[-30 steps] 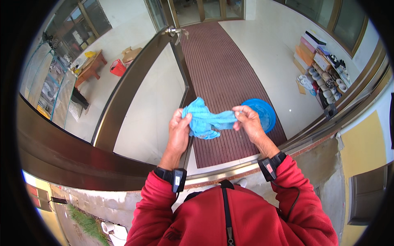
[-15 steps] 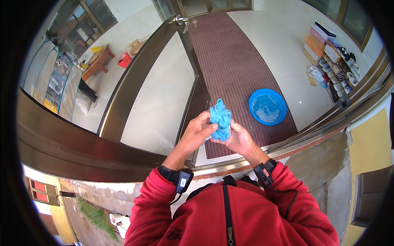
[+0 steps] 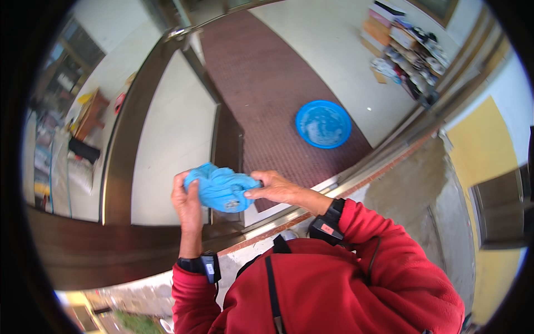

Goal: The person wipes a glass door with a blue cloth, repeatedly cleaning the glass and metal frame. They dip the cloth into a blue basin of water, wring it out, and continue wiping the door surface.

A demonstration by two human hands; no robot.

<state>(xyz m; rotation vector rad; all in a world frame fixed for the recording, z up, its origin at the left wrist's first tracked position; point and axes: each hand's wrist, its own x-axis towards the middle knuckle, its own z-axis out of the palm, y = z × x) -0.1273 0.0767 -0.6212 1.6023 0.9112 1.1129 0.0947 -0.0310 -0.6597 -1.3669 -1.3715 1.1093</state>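
A crumpled light-blue cloth (image 3: 221,188) is stretched sideways between my two hands, in front of the door's dark frame. My left hand (image 3: 188,197) grips its left end, the thumb pressed over the fabric. Pinched between thumb and fingers of my right hand (image 3: 273,188) is the cloth's right end. Beyond my right hand, a round blue basin (image 3: 324,124) holding sudsy water rests on the ribbed brown-red mat (image 3: 250,72).
An open door (image 3: 125,167) with a dark metal frame and pale panel stands at my left. Shoes and boxes on a rack (image 3: 411,53) line the far right wall. A door sill (image 3: 289,214) runs between me and the mat. A wooden bench (image 3: 92,114) is far left.
Both hands have moved left and apart, spreading the cloth from a bunched wad into a wider shape. The whole view has shifted and turned, putting the door closer to the hands.
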